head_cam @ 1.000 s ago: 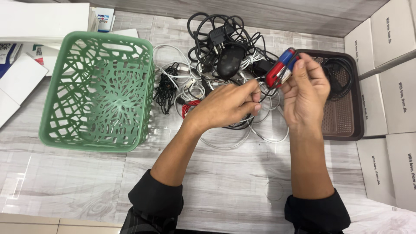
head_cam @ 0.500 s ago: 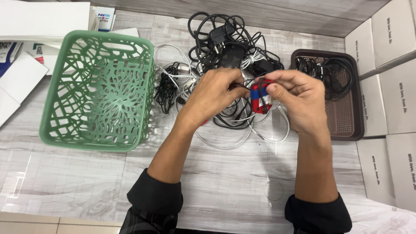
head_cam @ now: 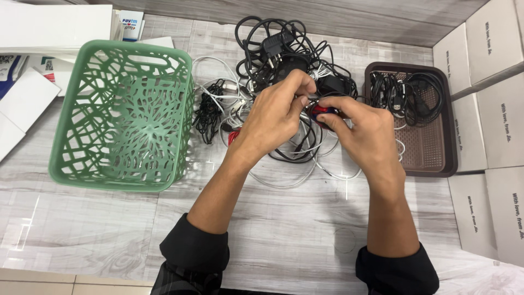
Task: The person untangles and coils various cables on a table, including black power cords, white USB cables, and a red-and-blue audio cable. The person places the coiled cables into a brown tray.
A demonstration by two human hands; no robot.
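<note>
the green basket sits empty left of the cable pile, brown tray to its right. above the pile, left hand and right hand pinch a red-blue cable; trailing loops could snag and drag the pile.

Left hand and right hand meet over tangled cables, pinching a small red-and-blue object. Green basket left, brown tray right, on grey tabletop.
</note>
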